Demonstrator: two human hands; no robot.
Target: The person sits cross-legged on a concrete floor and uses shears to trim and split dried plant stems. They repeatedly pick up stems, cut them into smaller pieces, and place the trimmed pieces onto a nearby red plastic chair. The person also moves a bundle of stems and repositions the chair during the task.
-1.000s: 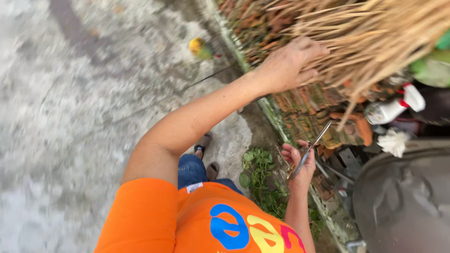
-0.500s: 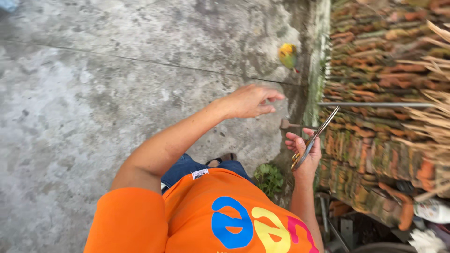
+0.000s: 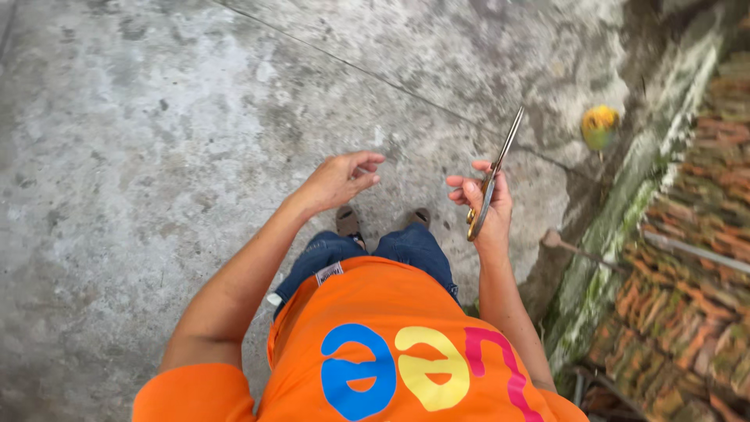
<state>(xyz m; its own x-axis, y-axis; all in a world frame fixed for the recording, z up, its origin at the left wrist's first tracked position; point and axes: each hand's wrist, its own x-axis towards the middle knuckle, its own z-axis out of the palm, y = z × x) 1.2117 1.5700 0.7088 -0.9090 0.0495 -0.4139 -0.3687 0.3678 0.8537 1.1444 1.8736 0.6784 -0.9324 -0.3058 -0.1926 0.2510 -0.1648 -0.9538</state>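
Right hand [image 3: 486, 205] at frame centre-right, grip pinching scissors [image 3: 492, 173], blades pressed together, pointing up. Left hand [image 3: 337, 180] centre frame, fingers loosely curled, holding nothing, above the concrete floor [image 3: 141, 156]. Step looks like readying the scissors between cuts; next needs something brought to the blades.

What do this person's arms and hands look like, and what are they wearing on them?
Both arms are bare from just above the elbow down. Short bright orange sleeves of a T-shirt cover the upper arms. The left hand and the right hand wear no gloves. No watch, bracelet or ring shows on either wrist or hand, as far as the head view lets one tell.
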